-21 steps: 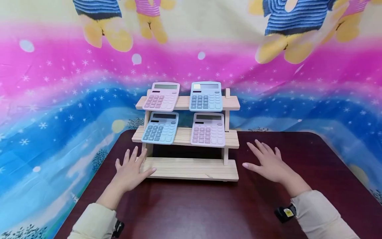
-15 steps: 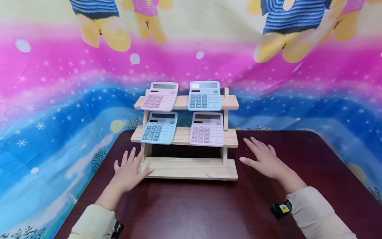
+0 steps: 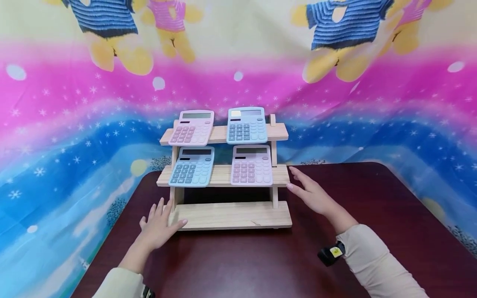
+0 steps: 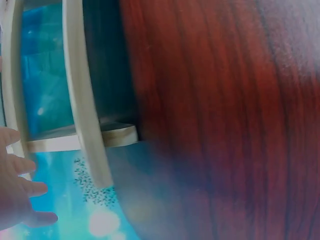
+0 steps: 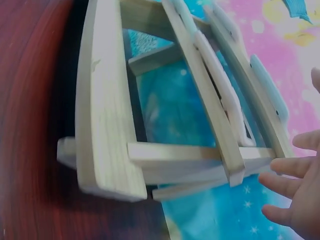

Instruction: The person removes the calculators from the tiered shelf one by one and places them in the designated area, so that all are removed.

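A three-step wooden rack (image 3: pixel 231 216) stands on the table between my hands. Its top step bears a pink calculator (image 3: pixel 192 127) on the left and a blue calculator (image 3: pixel 246 125) on the right. On the middle step, another blue calculator (image 3: pixel 192 166) leans at left and another pink calculator (image 3: pixel 251 165) at right. Spread fingers of my left hand (image 3: pixel 156 227) are at the bottom step's left end, thumb over its front corner. My right hand (image 3: pixel 314 196) has its fingertips right at the middle step's right end, fingers extended. Neither hand holds anything.
The dark red wooden table (image 3: pixel 238 265) has rounded back corners. Behind it hangs a printed cloth backdrop (image 3: pixel 335 95) with bears and snowflakes. A small black device (image 3: pixel 329 253) is strapped at the right sleeve (image 3: pixel 369 252).
My right hand has moved left, up to the rack's right side. The left hand stays by the rack's left side, slightly lower in view. The head view has shifted a little; the calculators keep their places.
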`<state>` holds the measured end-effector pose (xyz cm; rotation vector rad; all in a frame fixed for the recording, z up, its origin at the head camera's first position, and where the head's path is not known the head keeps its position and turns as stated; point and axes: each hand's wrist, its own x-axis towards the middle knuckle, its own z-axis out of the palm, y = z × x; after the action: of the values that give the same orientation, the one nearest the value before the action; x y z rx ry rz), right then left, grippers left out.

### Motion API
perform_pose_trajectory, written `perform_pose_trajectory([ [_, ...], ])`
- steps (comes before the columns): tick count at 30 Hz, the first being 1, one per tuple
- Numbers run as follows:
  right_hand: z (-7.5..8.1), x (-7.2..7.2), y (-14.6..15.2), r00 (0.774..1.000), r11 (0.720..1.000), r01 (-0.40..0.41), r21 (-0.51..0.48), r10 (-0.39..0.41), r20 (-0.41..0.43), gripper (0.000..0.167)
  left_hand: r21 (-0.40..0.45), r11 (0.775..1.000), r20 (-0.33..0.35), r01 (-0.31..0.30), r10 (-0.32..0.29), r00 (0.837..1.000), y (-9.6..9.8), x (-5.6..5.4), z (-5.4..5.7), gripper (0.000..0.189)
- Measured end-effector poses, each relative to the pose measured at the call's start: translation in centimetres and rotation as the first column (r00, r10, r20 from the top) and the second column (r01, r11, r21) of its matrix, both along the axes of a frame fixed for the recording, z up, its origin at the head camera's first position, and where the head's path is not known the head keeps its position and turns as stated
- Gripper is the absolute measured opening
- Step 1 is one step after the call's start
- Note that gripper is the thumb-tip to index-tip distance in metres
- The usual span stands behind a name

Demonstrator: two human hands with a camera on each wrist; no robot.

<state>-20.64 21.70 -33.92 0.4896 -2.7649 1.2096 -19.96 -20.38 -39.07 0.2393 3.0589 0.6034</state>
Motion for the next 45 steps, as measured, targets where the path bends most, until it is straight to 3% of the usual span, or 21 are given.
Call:
perform_pose_trajectory([
  [11, 0.8, -2.3, -2.2, 0.995, 0.965, 0.025, -0.263, 0.002, 0.103, 0.058, 0.05, 0.997, 0.077, -0.053, 0.049, 0.996, -0.2, -0.1, -2.6, 0.089],
  [16, 1.2, -3.3, -3.1, 0.992, 0.929, 0.022, -0.371, 0.026, 0.122, 0.061, 0.075, 0.994, 0.095, -0.078, 0.071, 0.993, -0.4, 0.0, -3.0, 0.094],
  [23, 1.9, -4.6, -4.2, 0.995, 0.894, 0.032, -0.447, 0.016, 0.103, 0.057, 0.09, 0.992, 0.122, -0.091, 0.08, 0.989, -0.8, -0.3, -3.3, 0.095],
  [31, 2.8, -6.0, -5.1, 0.989, 0.803, 0.048, -0.595, 0.044, 0.14, 0.054, 0.15, 0.984, 0.136, -0.095, 0.074, 0.988, -1.4, -0.6, -3.9, 0.095],
  [36, 3.4, -6.8, -5.4, 0.98, 0.692, 0.094, -0.716, 0.06, 0.188, 0.055, 0.179, 0.977, 0.133, -0.115, 0.091, 0.987, -1.6, -0.9, -4.2, 0.095],
  [38, 3.6, -7.1, -5.5, 0.978, 0.664, 0.11, -0.739, 0.059, 0.199, 0.057, 0.186, 0.975, 0.131, -0.121, 0.097, 0.987, -1.6, -1.1, -4.3, 0.095],
  [45, 4.4, -8.1, -6.0, 0.975, 0.635, 0.122, -0.763, 0.065, 0.211, 0.061, 0.241, 0.961, 0.135, -0.139, 0.109, 0.985, -2.0, -1.5, -4.6, 0.095],
])
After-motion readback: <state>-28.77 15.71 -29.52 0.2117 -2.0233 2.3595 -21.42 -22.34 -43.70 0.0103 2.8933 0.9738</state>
